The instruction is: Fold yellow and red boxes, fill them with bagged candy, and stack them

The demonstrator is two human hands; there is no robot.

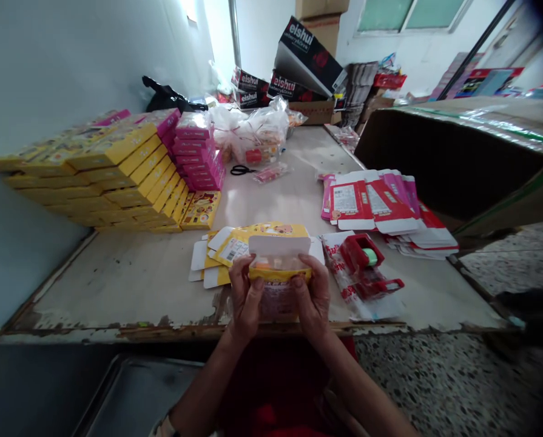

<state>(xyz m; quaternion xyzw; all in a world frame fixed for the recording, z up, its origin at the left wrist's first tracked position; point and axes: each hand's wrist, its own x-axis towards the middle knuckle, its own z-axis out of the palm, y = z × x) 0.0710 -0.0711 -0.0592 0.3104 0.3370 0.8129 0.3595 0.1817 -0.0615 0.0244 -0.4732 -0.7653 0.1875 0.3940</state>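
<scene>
The box (279, 275) is smooth card; the tape dispenser (358, 262), glossy plastic.

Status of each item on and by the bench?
Held yellow box: open, white flap raised
Left hand: gripping it
Right hand: gripping it
Loose yellow cartons: flattened, overlapping
Red and pink cartons: flattened, piled
Yellow boxes at left: stacked
Pink boxes: stacked
Tape dispenser: set down, untouched
Scissors: set down, open/shut unclear
Big cardboard box: open

Pale counter (130, 276) here, front edge pretty chipped, and it's loaded: stacked yellow cardboard boxes (134, 173), stacked pink cardboard boxes (197, 152), black scissors (244, 170), flat yellow cartons (232, 247), flat red-and-pink cartons (375, 203).
</scene>
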